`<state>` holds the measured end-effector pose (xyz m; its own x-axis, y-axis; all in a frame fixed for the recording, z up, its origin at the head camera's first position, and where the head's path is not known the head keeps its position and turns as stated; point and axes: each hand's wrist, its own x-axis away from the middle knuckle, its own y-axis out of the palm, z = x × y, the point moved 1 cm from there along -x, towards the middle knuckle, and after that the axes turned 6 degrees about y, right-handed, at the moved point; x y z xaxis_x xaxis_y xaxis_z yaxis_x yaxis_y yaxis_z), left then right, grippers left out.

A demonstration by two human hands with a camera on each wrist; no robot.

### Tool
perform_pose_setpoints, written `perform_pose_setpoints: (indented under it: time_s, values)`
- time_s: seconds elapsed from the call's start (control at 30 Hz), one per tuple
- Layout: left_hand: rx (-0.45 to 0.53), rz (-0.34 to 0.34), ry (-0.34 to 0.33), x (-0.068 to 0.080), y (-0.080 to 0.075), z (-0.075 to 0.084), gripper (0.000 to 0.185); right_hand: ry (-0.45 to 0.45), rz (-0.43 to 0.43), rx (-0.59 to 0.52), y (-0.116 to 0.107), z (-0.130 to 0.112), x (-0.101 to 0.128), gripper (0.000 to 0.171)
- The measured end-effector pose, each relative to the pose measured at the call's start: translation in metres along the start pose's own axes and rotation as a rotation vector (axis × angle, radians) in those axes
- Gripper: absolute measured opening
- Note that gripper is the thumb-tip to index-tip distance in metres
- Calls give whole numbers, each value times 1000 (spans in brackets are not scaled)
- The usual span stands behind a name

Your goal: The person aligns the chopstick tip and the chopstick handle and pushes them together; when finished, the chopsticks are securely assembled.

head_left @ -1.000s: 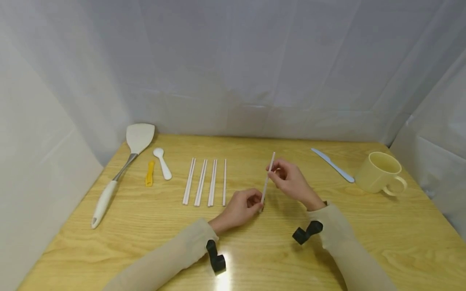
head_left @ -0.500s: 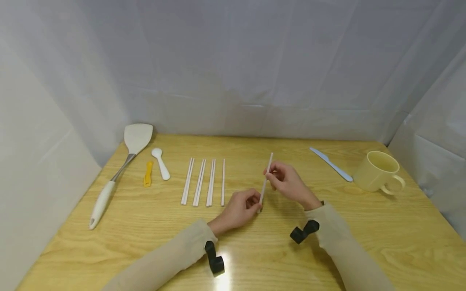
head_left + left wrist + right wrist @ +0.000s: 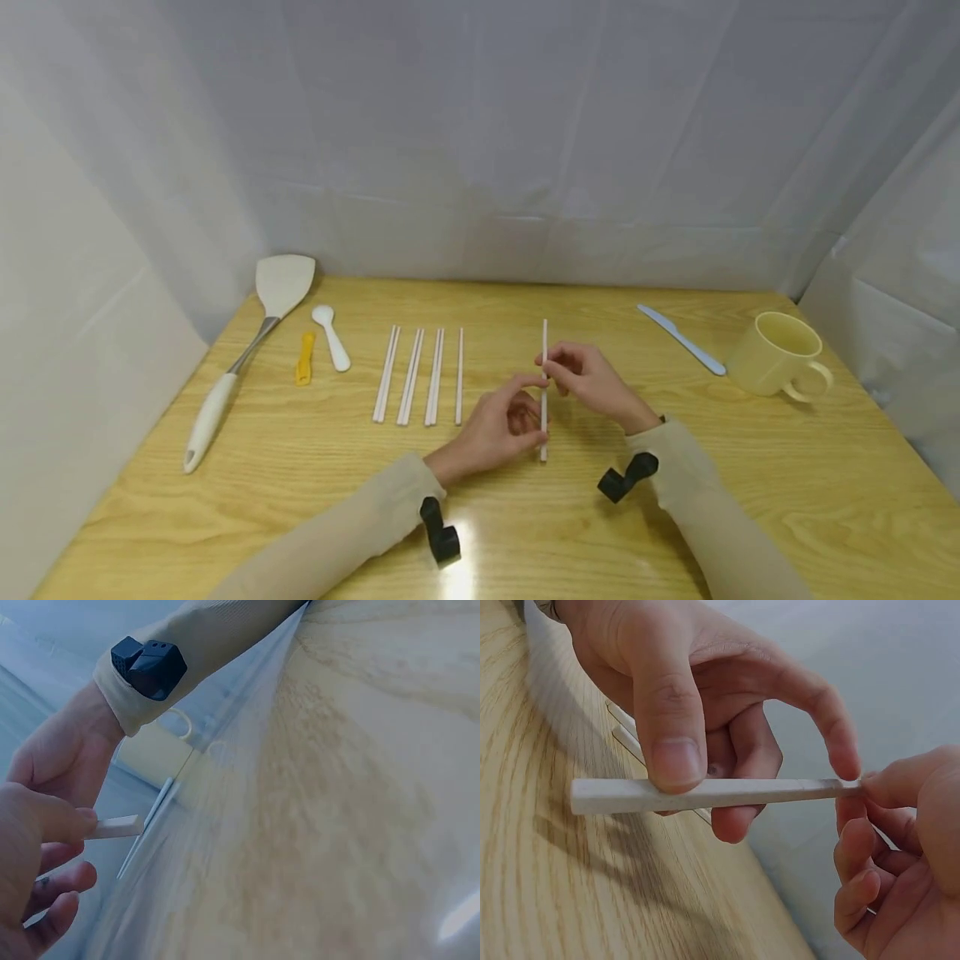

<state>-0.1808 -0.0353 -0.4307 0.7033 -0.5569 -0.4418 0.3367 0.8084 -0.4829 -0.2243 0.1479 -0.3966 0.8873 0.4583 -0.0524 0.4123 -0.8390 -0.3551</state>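
Observation:
Both hands hold one white chopstick (image 3: 543, 333) above the wooden table (image 3: 750, 500), and it points straight away from me. My left hand (image 3: 525, 404) pinches its middle between thumb and index finger. My right hand (image 3: 558, 371) pinches it a little farther up. In the right wrist view the left hand's thumb (image 3: 671, 742) presses on the chopstick (image 3: 735, 793), and the right hand's fingertips (image 3: 881, 787) hold its other end. The left wrist view shows the left thumb (image 3: 52, 821) on the chopstick's square end (image 3: 118, 826).
Several white chopsticks (image 3: 420, 375) lie in a row left of the hands. Farther left are a yellow utensil (image 3: 304, 358), a white spoon (image 3: 332, 335) and a spatula (image 3: 281, 283). A pale blue knife (image 3: 681, 338) and a yellow mug (image 3: 776, 353) sit at the right.
The held chopstick has swung from a rightward tilt to straight. The left hand's fingers have moved up from its near end to its middle, so the near end now sticks out.

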Motion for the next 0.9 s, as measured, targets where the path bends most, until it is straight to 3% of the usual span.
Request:
perform_pose_setpoints:
  time_s: [0.37, 0.57, 0.77, 0.9]
  values:
    - [-11, -42, -69, 0, -15, 0, 63, -6, -6, -4, 3, 5, -2, 25]
    - [-144, -60, -124, 4, -31, -8, 64, 28, 13, -3, 0, 7, -2, 29]
    - [-208, -35, -164, 10, -47, -15, 64, 80, 37, -22, -8, 7, 0, 33]
    - [-349, -15, -193, 13, -53, -17, 57, 104, 42, -32, -15, 9, 3, 36]
